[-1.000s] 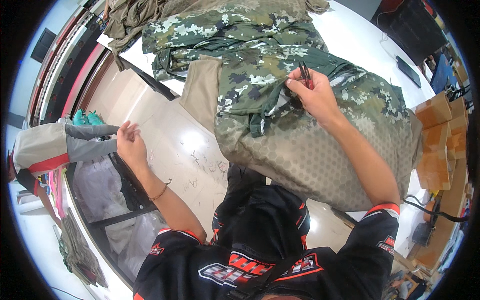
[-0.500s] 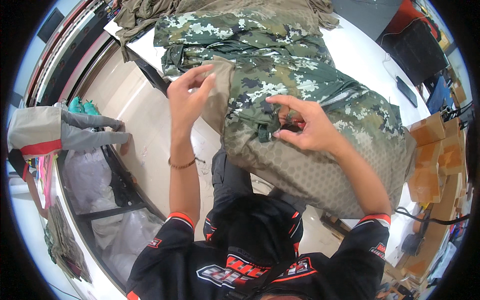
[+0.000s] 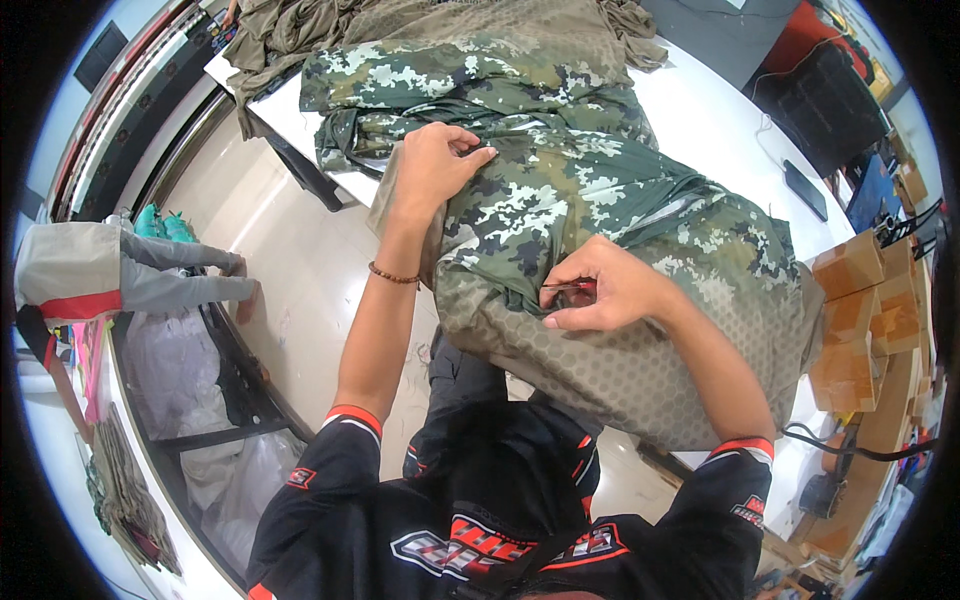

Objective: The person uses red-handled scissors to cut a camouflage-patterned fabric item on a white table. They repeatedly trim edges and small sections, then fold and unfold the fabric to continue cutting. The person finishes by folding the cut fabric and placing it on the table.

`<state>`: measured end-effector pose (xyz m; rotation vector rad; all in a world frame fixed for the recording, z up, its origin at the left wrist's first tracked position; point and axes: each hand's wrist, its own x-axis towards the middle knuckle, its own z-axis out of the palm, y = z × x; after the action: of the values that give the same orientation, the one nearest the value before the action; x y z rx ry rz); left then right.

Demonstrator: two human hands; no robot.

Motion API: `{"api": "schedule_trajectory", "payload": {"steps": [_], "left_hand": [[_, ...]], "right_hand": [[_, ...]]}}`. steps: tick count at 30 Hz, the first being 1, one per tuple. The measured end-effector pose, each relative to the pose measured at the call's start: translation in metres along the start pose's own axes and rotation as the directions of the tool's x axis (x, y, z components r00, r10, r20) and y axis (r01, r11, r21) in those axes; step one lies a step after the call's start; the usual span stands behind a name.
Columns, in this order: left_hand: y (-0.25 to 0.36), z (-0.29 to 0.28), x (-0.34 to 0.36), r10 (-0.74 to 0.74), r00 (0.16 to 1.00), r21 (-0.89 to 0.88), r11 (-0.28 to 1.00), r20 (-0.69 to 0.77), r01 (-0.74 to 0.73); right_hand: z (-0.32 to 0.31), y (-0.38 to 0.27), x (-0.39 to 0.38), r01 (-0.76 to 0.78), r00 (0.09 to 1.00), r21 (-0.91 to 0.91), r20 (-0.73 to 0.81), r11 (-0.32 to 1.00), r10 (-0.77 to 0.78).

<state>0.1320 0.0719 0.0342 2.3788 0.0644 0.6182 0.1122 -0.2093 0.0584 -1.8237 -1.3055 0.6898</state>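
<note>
A camouflage garment (image 3: pixel 540 205) in green, black and white, with brown honeycomb-patterned parts, lies over the near side of the white table and hangs past its edge. My left hand (image 3: pixel 437 168) is on its upper left part, thumb and fingers drawn together on the cloth. Lower on the garment, my right hand (image 3: pixel 610 290) is closed around small thread snips (image 3: pixel 573 287), red and dark, mostly hidden by the fingers. Their tip is close to a dark green fold beside my thumb.
More camouflage and brown garments (image 3: pixel 470 70) are heaped farther back on the table (image 3: pixel 695 110). A phone (image 3: pixel 805 190) lies at its right, near cardboard boxes (image 3: pixel 848 320). On the left, another person (image 3: pixel 130 275) bends beside a bin of white plastic (image 3: pixel 180 360).
My left hand has moved right onto the camouflage cloth and its fingers have drawn together. My right hand has turned down and lowered slightly toward the cloth, still holding the snips.
</note>
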Motion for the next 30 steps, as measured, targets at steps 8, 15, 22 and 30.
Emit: {"api": "schedule_trajectory", "payload": {"steps": [8, 15, 22, 30], "left_hand": [[-0.011, 0.007, 0.0, -0.26, 0.964, -0.46, 0.85, 0.061, 0.258], [-0.071, -0.041, -0.01, -0.376, 0.926, -0.792, 0.572, -0.024, 0.211], [-0.16, -0.149, -0.118, -0.6, 0.64, -0.546, 0.775, -0.48, 0.317], [-0.155, -0.147, -0.186, -0.475, 0.673, -0.328, 0.879, -0.567, 0.345]], "right_hand": [[0.002, 0.004, -0.001, -0.013, 1.0, -0.005, -0.01, 1.0, 0.013], [0.003, 0.008, 0.001, 0.021, 0.999, 0.02, -0.044, 1.0, -0.02], [0.003, -0.005, 0.001, 0.027, 0.96, 0.297, -0.273, 0.954, 0.058], [-0.017, -0.012, 0.067, -0.086, 0.784, -0.23, -0.616, 0.969, -0.077]]}}
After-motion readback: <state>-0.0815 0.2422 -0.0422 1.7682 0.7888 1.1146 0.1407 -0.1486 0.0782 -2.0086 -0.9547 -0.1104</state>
